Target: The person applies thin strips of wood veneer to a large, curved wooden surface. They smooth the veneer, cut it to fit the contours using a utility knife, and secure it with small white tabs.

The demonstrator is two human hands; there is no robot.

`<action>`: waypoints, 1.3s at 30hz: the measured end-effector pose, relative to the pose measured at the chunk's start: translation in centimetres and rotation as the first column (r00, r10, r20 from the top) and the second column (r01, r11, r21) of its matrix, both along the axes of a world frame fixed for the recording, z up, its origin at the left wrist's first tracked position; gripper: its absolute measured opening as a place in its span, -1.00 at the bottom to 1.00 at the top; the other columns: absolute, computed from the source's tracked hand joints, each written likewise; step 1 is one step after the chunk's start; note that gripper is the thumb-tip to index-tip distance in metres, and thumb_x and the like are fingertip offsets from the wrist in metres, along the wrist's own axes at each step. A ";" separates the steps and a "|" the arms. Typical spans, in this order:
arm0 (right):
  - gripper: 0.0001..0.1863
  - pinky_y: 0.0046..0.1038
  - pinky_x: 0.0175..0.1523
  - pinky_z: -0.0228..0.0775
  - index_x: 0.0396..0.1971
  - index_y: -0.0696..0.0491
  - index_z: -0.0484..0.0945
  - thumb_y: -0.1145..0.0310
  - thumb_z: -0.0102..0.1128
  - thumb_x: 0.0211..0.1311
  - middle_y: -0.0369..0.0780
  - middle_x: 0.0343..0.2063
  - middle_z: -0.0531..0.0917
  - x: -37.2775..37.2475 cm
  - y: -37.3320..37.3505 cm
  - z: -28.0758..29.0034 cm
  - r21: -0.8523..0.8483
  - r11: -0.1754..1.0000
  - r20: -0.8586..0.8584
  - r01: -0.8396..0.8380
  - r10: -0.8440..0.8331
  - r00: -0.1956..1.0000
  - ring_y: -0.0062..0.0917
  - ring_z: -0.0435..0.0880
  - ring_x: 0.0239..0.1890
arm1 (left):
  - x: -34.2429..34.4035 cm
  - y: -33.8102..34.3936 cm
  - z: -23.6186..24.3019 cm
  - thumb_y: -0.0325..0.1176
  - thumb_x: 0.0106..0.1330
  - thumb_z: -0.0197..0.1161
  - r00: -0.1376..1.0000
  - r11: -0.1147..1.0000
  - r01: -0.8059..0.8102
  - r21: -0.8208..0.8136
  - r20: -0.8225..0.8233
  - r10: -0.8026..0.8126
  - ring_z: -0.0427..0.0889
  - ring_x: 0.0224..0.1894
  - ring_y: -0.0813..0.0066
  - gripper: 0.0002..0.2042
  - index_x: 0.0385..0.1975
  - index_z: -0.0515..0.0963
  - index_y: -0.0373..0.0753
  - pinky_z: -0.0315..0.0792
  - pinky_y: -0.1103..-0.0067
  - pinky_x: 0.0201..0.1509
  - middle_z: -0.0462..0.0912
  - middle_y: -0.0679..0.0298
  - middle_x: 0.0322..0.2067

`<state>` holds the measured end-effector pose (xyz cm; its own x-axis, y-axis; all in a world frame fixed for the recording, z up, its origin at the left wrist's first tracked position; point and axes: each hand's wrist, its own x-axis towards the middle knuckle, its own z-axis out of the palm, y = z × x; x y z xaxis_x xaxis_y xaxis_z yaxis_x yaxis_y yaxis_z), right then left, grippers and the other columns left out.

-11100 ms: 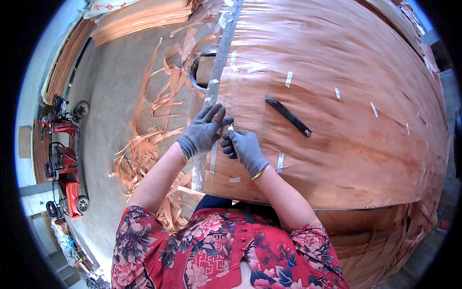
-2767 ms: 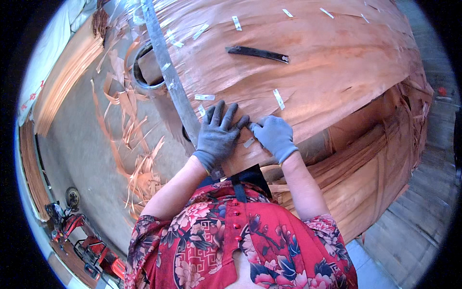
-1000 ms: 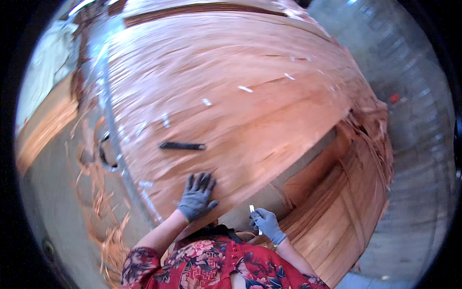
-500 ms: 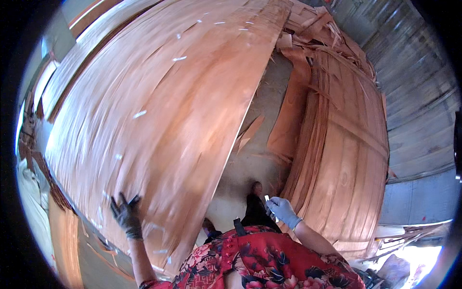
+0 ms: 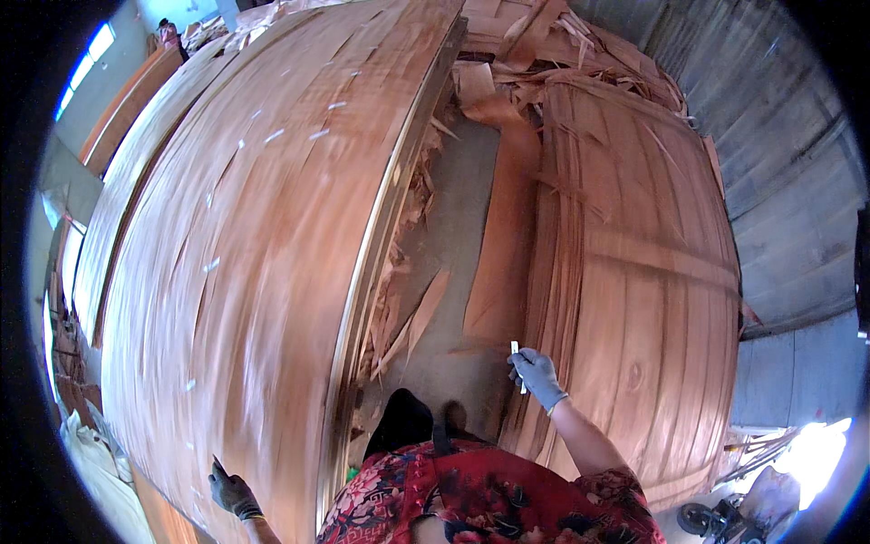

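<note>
My left hand [image 5: 233, 494], in a dark grey glove, is low over the near left part of a broad stack of reddish-brown wood veneer sheets [image 5: 263, 299]. One finger stretches forward, and I see nothing clearly held in it. Small white strips of what looks like tape [image 5: 275, 136] are scattered over the top sheet. My right hand [image 5: 541, 376], in a light grey glove, is closed round a slim white stick-like piece [image 5: 515, 347] whose exact kind I cannot make out. It hovers by the near left edge of a second veneer stack [image 5: 648, 317].
Between the stacks runs a narrow strip of grey floor [image 5: 444, 236] with veneer scraps [image 5: 421, 313] and a long veneer piece [image 5: 503, 245] lying on it. Torn veneer [image 5: 544, 41] piles up at the far end. A grey panelled wall [image 5: 788, 218] stands at the right.
The view has shifted, and the left stack's thick side edge now shows. My left hand sits lower in view, its fingers less spread. My right hand still grips the white piece.
</note>
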<state>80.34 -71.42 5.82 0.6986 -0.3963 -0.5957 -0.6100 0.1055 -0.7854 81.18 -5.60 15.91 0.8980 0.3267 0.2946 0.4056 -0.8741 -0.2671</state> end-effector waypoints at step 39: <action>-0.87 -0.59 -0.41 0.36 -0.40 0.10 0.56 0.37 0.10 0.22 -0.36 -0.52 0.56 71.9 -52.6 -0.8 0.003 0.999 -0.049 0.048 -0.048 0.998 -0.66 0.50 -0.51 | 75.4 -52.0 -5.4 -0.38 0.24 0.10 0.840 0.838 0.537 -0.097 -0.028 -0.542 0.49 -0.30 0.05 -0.62 0.08 0.38 -0.25 0.33 0.18 -0.17 0.56 0.07 -0.34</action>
